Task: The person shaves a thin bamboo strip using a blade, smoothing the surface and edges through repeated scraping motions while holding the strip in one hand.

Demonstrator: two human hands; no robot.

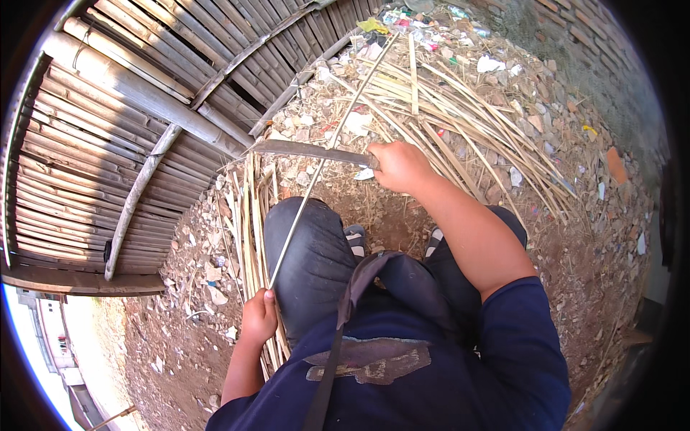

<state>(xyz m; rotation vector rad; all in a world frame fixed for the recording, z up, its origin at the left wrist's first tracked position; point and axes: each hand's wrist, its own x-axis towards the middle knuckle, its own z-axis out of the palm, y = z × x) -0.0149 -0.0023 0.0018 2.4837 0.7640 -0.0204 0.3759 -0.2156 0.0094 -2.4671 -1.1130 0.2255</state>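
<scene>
- Left hand (259, 314) is clenched around the near end of a thin bamboo strip (327, 154), which runs away over the left knee.
- Right hand (399, 167) grasps a long knife (309, 150); its handle is hidden in the fist, and the blade crosses the strip.
- The strip's far end fades into the bamboo scrap pile (445, 100).

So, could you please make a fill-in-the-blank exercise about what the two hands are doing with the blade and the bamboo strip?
1. The right hand grips the handle of a long ____.
2. The left hand holds the near end of a thin bamboo ____.
3. The strip lies across the person's left ____.
4. The bamboo wall panel stands on the person's ____ side.

Missing words: blade; strip; knee; left
</scene>
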